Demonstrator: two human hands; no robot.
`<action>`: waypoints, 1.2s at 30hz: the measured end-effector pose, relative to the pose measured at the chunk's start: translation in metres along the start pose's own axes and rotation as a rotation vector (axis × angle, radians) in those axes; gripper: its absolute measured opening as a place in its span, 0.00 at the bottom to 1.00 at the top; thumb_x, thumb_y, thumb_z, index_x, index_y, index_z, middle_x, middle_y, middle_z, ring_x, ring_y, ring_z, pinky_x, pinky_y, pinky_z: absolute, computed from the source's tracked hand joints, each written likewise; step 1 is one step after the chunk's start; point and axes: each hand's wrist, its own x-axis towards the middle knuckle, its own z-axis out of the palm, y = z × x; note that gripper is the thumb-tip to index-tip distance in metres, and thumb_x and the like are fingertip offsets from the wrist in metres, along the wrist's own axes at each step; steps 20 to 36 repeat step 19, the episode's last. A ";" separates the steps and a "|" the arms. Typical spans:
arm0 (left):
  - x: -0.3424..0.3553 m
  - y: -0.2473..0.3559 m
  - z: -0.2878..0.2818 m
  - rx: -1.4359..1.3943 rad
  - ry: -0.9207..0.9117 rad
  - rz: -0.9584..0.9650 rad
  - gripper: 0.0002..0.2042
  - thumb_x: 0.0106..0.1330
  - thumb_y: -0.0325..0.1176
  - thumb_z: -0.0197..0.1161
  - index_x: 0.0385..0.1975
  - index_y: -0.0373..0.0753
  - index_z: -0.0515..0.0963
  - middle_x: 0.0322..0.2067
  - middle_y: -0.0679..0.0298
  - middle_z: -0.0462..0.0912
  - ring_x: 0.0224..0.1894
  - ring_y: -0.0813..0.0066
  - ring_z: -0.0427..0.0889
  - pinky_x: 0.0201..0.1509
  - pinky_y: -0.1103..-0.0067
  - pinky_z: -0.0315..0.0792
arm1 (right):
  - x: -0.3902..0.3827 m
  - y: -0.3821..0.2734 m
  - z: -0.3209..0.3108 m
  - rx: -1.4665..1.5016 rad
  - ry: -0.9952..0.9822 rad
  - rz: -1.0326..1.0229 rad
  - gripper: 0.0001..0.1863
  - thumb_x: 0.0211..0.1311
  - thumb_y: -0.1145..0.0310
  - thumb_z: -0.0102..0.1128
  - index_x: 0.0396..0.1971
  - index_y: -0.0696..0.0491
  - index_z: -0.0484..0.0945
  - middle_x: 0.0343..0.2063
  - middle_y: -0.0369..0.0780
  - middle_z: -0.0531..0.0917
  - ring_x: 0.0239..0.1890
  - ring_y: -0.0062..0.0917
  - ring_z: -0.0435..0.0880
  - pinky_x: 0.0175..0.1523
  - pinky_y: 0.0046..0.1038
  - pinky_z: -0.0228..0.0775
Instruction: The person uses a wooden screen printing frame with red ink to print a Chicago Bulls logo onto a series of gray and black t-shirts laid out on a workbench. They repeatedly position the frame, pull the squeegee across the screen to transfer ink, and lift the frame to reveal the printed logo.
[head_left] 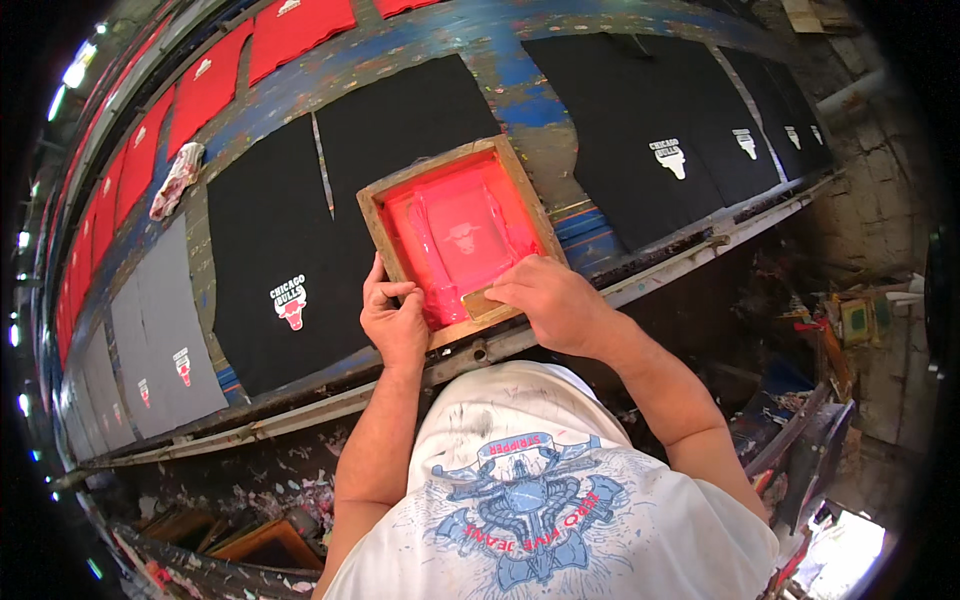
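Observation:
A wooden screen printing frame [430,166] lies tilted over a black fabric piece [420,110] near the table's front edge. Red ink [420,225] covers much of its mesh, thickest along the sides, and a bull's head stencil shows in the middle. My left hand [393,318] is closed on the frame's near left corner, thumb and fingers bent. In my right hand [553,302] is a small squeegee with a wooden grip [480,303], at the near inner side of the frame. Its blade is mostly hidden. My right fingers are closed around it.
Left lies a black piece [250,220] with a white and red print, then grey pieces [165,300]. Black pieces [610,120] with white prints lie right, red pieces [205,90] along the far side. A stained rag [177,182] rests between rows. A metal rail [690,250] edges the table.

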 end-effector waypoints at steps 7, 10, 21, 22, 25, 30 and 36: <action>0.006 -0.005 0.010 0.121 0.030 0.064 0.06 0.62 0.16 0.72 0.32 0.37 0.87 0.77 0.40 0.79 0.79 0.51 0.80 0.80 0.63 0.72 | 0.001 -0.012 -0.004 -0.124 -0.025 0.013 0.24 0.60 0.84 0.64 0.57 0.56 0.90 0.55 0.45 0.90 0.60 0.44 0.88 0.67 0.43 0.82; 0.004 -0.008 0.011 0.138 0.047 0.082 0.07 0.62 0.17 0.71 0.33 0.39 0.88 0.76 0.40 0.81 0.77 0.50 0.81 0.80 0.62 0.72 | -0.003 -0.014 0.003 -0.104 -0.021 0.047 0.25 0.60 0.85 0.64 0.58 0.56 0.90 0.57 0.45 0.90 0.62 0.44 0.89 0.68 0.43 0.81; 0.006 -0.008 0.011 0.135 0.026 0.093 0.07 0.60 0.18 0.71 0.29 0.40 0.87 0.76 0.41 0.80 0.79 0.47 0.78 0.86 0.58 0.65 | 0.033 0.025 0.027 -0.161 0.090 -0.074 0.25 0.60 0.83 0.69 0.59 0.54 0.91 0.60 0.45 0.90 0.64 0.45 0.89 0.71 0.43 0.81; 0.006 -0.008 0.011 0.135 0.026 0.093 0.07 0.60 0.18 0.71 0.29 0.40 0.87 0.76 0.41 0.80 0.79 0.47 0.78 0.86 0.58 0.65 | 0.033 0.025 0.027 -0.161 0.090 -0.074 0.25 0.60 0.83 0.69 0.59 0.54 0.91 0.60 0.45 0.90 0.64 0.45 0.89 0.71 0.43 0.81; 0.006 -0.008 0.011 0.135 0.026 0.093 0.07 0.60 0.18 0.71 0.29 0.40 0.87 0.76 0.41 0.80 0.79 0.47 0.78 0.86 0.58 0.65 | 0.033 0.025 0.027 -0.161 0.090 -0.074 0.25 0.60 0.83 0.69 0.59 0.54 0.91 0.60 0.45 0.90 0.64 0.45 0.89 0.71 0.43 0.81; 0.006 -0.008 0.011 0.135 0.026 0.093 0.07 0.60 0.18 0.71 0.29 0.40 0.87 0.76 0.41 0.80 0.79 0.47 0.78 0.86 0.58 0.65 | 0.033 0.025 0.027 -0.161 0.090 -0.074 0.25 0.60 0.83 0.69 0.59 0.54 0.91 0.60 0.45 0.90 0.64 0.45 0.89 0.71 0.43 0.81; 0.006 -0.008 0.011 0.135 0.026 0.093 0.07 0.60 0.18 0.71 0.29 0.40 0.87 0.76 0.41 0.80 0.79 0.47 0.78 0.86 0.58 0.65 | 0.033 0.025 0.027 -0.161 0.090 -0.074 0.25 0.60 0.83 0.69 0.59 0.54 0.91 0.60 0.45 0.90 0.64 0.45 0.89 0.71 0.43 0.81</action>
